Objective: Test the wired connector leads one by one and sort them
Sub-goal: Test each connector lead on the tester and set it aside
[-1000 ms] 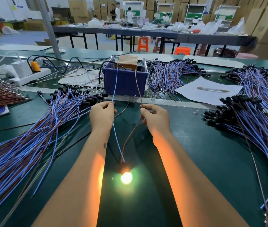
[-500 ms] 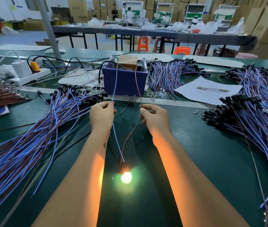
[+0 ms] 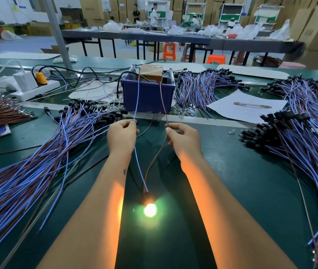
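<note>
- The left hand (image 3: 122,135) pinches the blue wire (image 3: 136,98) between thumb and fingertip, and the right hand (image 3: 181,138) pinches the brown wire (image 3: 163,101) the same way; each grip is closed on its own wire only.
- Both wires run up to the top of the blue bin (image 3: 148,98) and down to the lamp (image 3: 150,210), which glows on the worktop (image 3: 231,181) between the forearms.
- To test well, keep the two bare ends steady on their contacts, apart from each other, and the wires lightly taut so the lamp does not drag.
- The glow suggests this lead passes; I judge it belongs with a pile of tested leads, though which pile is which cannot be told.
- The left pile (image 3: 28,162) and the right pile (image 3: 305,144) lie well apart from the hands, so a sideways reach is needed.
- The contacts inside the bin are hidden by its wall and by the brown box (image 3: 151,71); whether the ends truly touch metal is unclear.
- Glare washes out the lamp's body and its joint with the wires.
- The right pile is cut off by the frame edge.
</note>
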